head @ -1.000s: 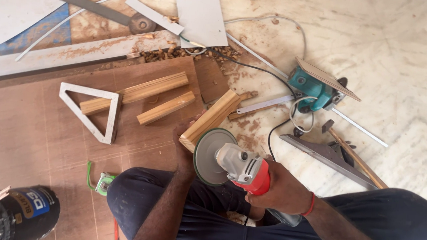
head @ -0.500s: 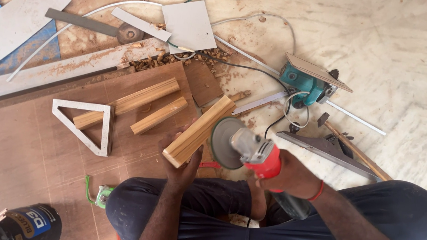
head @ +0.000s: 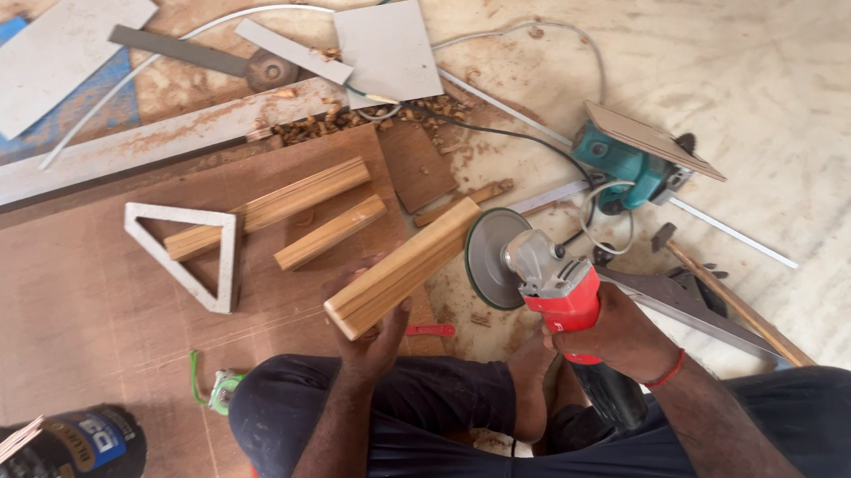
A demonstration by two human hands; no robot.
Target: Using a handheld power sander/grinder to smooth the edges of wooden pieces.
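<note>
Nearest the viewer, at the lower left corner, a dark cylindrical container (head: 62, 443) lies on its side; its contents cannot be seen. A thin wood strip (head: 2, 447) rests across it. Just right of it, a small green item (head: 220, 387) lies on the brown board (head: 59, 343) that covers the floor.

The person sits on the floor with both hands raised over the lap. The left hand (head: 371, 330) is closed around the near end of a wood block (head: 404, 265), holding it off the board with the far end angled up and to the right. The right hand (head: 611, 327) is wrapped tight around the body of a red angle grinder (head: 554, 283). Its disc (head: 489, 256) faces left, just beside the far end of the block; contact cannot be confirmed.

Step in hand, as judged: presenting the block to the disc for sanding or shaping. The next move calls for a firm left-hand grip, fingers kept clear of the disc, and light, even pressure.

Farther out on the board lie two more wood blocks (head: 331, 232), one (head: 268, 208) passing through a white triangular frame (head: 190, 253). To the right rest a handsaw (head: 700, 313) and, beyond it, a teal power tool (head: 630, 164). Farthest, wood shavings (head: 354, 114), grey panels (head: 389, 47) and cables (head: 520, 36) lie on the floor.
</note>
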